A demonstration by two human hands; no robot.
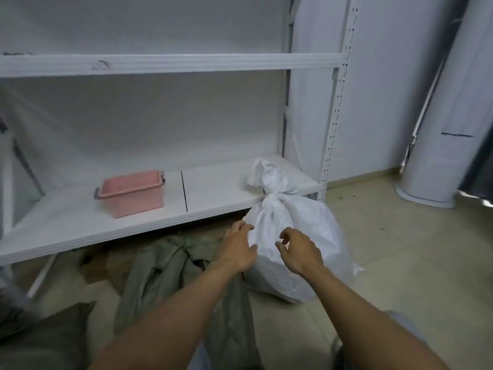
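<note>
**Two hands close on the tied white sack**

Well to the left of the white sack (301, 217), a pink bin (130, 194) sits on the low shelf (226, 188), out of the way of the work. Nearer, on the floor just left of the sack, crumpled grey-green bags (170, 265) lie half under the shelf. The left grip (240, 249) rests against the sack's left flank with its fingers laid along the cloth. It is released rather than clenched, and I'd say it is steadying the load. The sack stands on the floor with its knotted neck up, close against the shelf's front edge, which probably helps keep it upright. The right grip (301, 252) hovers at the sack's front with hooked fingers, and I cannot tell whether they pinch the cloth. Well to the right of the sack stands a tall white roll (432, 129).
</note>
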